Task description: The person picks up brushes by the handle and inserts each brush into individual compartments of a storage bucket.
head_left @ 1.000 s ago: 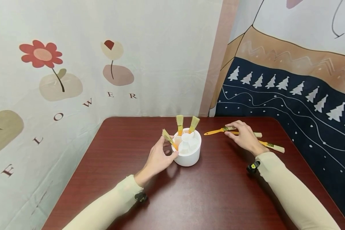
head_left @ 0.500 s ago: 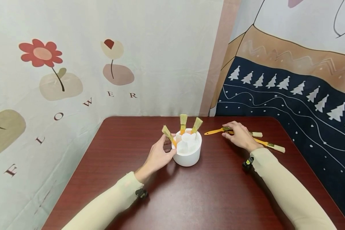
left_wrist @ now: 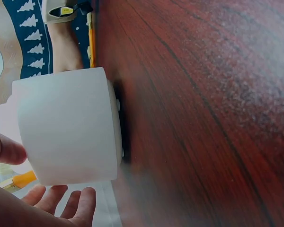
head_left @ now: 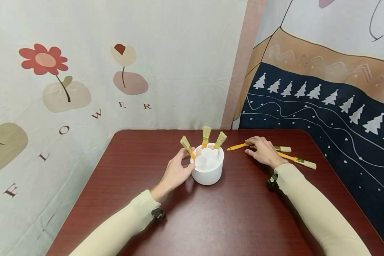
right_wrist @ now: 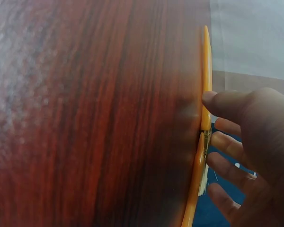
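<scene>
A white round divided holder [head_left: 208, 176] stands upright on the table with three paintbrushes in it, bristles up: the left brush [head_left: 186, 144], the back brush [head_left: 206, 135] and the right brush [head_left: 221, 139]. My left hand [head_left: 176, 172] holds the holder's left side, thumb at the rim and fingers around the wall; the left wrist view shows the same grip on the holder [left_wrist: 66, 127]. Over a yellow-handled paintbrush [head_left: 236, 147] lying on the table is my right hand [head_left: 264, 152]. In the right wrist view its thumb meets the handle [right_wrist: 207, 71], while the fingers stay loosely spread beyond the brush.
Beneath and beside the right hand lie two more paintbrushes, one with its bristles [head_left: 283, 149] showing and another [head_left: 302, 163] nearer the right edge. The dark red table [head_left: 211, 220] meets a printed fabric backdrop [head_left: 185, 71] at its far edge.
The brushes in the holder have swung clockwise, the back two shifting right and the left one farther back. My right hand has slid left along the lying brush, which stays in place.
</scene>
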Demonstrator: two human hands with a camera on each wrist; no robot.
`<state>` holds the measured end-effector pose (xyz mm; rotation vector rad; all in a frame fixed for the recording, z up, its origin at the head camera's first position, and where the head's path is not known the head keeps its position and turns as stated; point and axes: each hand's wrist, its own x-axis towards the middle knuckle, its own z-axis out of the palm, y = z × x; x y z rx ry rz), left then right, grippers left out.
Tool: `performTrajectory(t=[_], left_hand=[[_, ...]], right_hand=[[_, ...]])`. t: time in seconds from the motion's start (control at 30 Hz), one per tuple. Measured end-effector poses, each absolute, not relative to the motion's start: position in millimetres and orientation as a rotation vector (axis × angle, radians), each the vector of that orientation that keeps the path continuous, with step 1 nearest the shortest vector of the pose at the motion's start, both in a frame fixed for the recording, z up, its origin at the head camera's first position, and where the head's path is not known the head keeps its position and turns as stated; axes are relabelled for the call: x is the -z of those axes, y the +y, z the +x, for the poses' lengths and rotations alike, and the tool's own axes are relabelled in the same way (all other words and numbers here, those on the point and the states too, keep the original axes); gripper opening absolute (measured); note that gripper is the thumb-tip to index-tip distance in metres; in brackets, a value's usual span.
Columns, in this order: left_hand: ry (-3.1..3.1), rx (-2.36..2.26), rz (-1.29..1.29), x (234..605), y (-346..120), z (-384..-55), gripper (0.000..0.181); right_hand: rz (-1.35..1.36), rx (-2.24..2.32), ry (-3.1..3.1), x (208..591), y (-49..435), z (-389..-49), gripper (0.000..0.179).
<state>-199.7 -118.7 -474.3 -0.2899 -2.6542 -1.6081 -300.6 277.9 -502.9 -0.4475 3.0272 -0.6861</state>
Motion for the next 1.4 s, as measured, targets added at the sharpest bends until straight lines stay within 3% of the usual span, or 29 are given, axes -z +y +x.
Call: performTrajectory(t=[0.77,1.4], left_hand=[[-2.583,1.525,-0.149,474.0,-115.8,-176.7,0.042],[-2.603,1.474,-0.226,476.2,-112.2,-170.4,0.046]], right_hand=[[-0.515,0.663,3.038,502.3,270.6,-300.2,0.042],[-0.448,0.582,3.118,503.6,265.2,-304.1,0.044]])
